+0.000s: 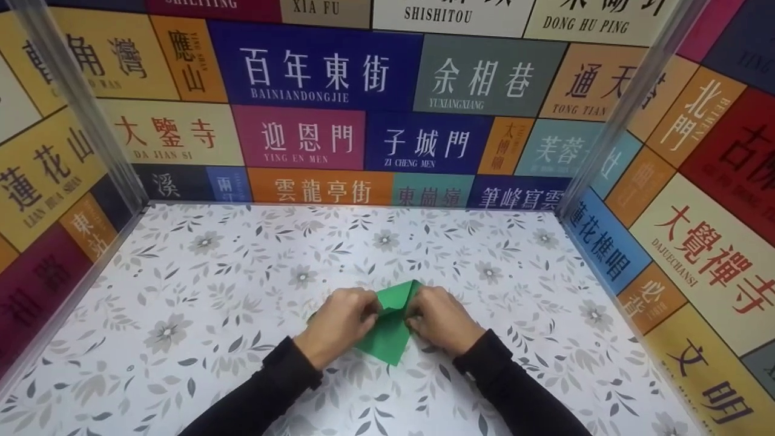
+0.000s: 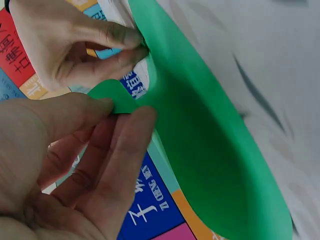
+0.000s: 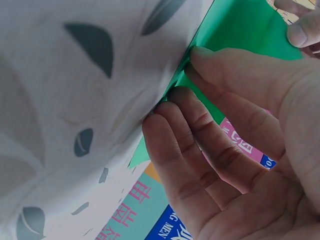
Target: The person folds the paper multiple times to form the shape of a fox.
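Note:
A sheet of green paper [image 1: 389,339] lies partly folded on the table, with one flap lifted and bent between the two hands. The left hand [image 1: 344,318] pinches the lifted flap between thumb and fingertips; in the left wrist view the paper [image 2: 200,150] curves away from that hand [image 2: 85,145]. The right hand [image 1: 441,318] is at the paper's right edge. Seen in the right wrist view, this hand [image 3: 235,135] pinches the edge of the green paper [image 3: 245,30] with thumb and index finger, its other fingertips resting low along the table surface.
The table [image 1: 242,260] has a white covering with grey flowers and leaves. Upright panels with colourful Chinese name signs [image 1: 321,69] enclose it at the back and on both sides. Clear strips [image 1: 581,163] run along the panel corners.

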Available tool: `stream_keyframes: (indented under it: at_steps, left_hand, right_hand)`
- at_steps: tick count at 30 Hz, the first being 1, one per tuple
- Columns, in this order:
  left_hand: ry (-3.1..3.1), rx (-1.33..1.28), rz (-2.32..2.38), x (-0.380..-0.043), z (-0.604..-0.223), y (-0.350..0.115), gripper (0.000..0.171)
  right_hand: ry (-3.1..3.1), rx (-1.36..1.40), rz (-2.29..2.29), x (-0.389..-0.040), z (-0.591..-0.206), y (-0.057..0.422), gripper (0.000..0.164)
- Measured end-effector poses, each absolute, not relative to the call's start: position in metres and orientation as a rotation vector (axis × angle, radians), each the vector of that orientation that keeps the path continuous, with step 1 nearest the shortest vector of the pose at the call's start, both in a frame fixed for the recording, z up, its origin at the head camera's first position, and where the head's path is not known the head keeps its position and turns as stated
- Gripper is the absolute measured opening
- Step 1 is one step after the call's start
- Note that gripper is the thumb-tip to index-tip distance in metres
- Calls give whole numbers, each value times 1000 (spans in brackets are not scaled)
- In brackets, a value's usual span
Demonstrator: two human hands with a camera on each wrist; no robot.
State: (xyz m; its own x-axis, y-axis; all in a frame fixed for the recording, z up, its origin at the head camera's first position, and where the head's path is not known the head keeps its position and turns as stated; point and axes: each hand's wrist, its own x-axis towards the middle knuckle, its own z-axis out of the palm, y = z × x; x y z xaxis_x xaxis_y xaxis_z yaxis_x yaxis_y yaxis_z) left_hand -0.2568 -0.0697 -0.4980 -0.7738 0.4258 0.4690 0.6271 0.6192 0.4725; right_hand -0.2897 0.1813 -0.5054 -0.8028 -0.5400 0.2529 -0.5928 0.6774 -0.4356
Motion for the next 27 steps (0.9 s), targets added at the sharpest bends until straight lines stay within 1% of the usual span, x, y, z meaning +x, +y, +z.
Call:
stream_keyframes:
  at_steps: [8, 23, 27]
  left_hand:
    - [-2593, -847, -857, -248, -500, -63, 14]
    - [-2607, -868, -842, -246, -507, -61, 18]
    - [-2587, -858, -838, -247, -510, -61, 19]
  right_hand:
    - [-2789, 931, 773, -290, -505, 182, 23]
    - [-2768, 969, 735, -290, -503, 183, 16]
    - [-2758, 993, 744, -292, -503, 187, 20]
